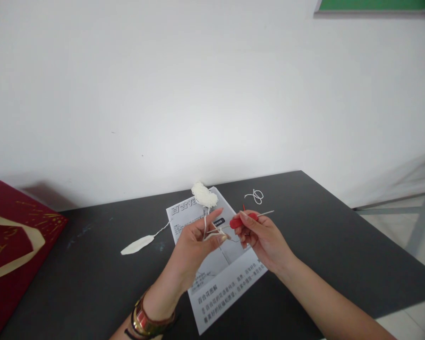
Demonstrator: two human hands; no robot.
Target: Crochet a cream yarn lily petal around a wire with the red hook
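Note:
My right hand (257, 236) grips a crochet hook (238, 222) by its red handle; the thin metal shaft points left toward my other hand. My left hand (198, 241) pinches a small piece of white yarn work (217, 233) between thumb and fingers, with the index finger raised and yarn running over it. The hook's tip is at this yarn. Behind the hands a ball of white yarn (204, 194) rests on a printed sheet (219, 293), and its strand leads down to my left hand. A thin strand or wire hangs between both hands.
On the dark table (297, 203) a white leaf-shaped crocheted piece (138, 245) with a yarn tail lies left of the sheet. A short looped white strand (258, 196) lies at the back right. A red gift bag (17, 245) stands at the left; a white wall (163, 94) rises behind.

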